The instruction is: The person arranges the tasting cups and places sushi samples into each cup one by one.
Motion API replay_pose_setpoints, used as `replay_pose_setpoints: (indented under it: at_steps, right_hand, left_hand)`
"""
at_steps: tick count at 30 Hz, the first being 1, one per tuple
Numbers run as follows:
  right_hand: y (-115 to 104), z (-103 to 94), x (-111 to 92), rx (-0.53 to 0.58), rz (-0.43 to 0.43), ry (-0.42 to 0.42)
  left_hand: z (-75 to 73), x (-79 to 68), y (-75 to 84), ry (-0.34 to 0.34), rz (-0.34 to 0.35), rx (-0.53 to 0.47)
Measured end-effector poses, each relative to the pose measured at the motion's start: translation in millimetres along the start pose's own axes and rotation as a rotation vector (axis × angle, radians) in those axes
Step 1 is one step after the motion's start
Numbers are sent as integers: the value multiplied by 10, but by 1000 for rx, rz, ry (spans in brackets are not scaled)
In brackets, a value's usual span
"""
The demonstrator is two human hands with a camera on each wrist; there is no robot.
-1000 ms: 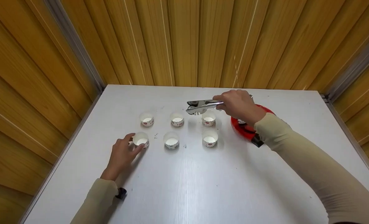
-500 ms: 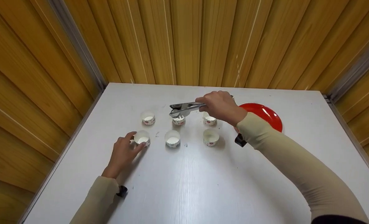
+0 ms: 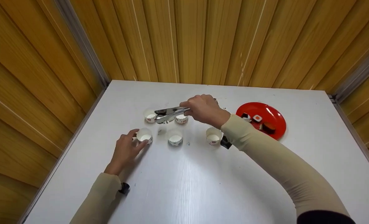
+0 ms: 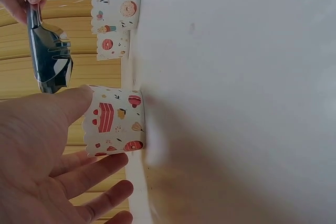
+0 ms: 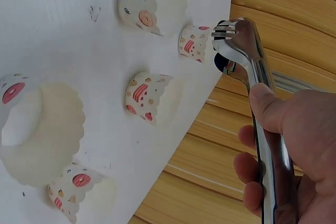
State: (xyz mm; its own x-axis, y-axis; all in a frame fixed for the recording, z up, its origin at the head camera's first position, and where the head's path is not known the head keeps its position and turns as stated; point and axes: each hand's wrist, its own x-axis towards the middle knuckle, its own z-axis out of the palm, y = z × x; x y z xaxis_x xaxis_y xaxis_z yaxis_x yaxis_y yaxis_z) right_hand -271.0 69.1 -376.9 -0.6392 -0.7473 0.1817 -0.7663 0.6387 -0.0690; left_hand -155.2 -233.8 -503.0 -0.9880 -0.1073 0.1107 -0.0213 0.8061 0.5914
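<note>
My left hand pinches a white paper baking cup between thumb and fingers at the front left of the group. In the left wrist view, cake and doughnut prints show on that cup, which stands on the table. My right hand grips metal serving tongs, whose tips reach left over the gap between the two back cups. From the right wrist, the tongs' slotted end shows a dark patch between the arms; I cannot tell whether it is a held piece.
More baking cups stand about: front middle, front right, back left and back middle. Another at the back is hidden by my right hand. A red plate with several sushi-like pieces lies right. Wood-patterned walls enclose the table.
My right hand has carried the tongs leftward from beside the red plate, across the back cups, uncovering the plate's pieces. My left hand stays at the same cup.
</note>
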Motion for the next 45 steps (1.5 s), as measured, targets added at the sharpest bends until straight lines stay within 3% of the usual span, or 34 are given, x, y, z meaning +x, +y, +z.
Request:
replay_pose_setpoints:
  at_steps: [9,21,28,45]
  right_hand:
    - [-215,98,125,-19,-45,1]
    - [-380,198,138,-32,-100,-4]
    - [-401,230,130,-30,-113,4]
    - [-399,290,132,-2,-84,-40]
  left_hand:
    - [13,-7,53,5,7,-19]
    - [63,-1,100,-7,1,-35]
    - [69,-18,96,7,45,-26]
    - [77,-18,116,1,13,-34]
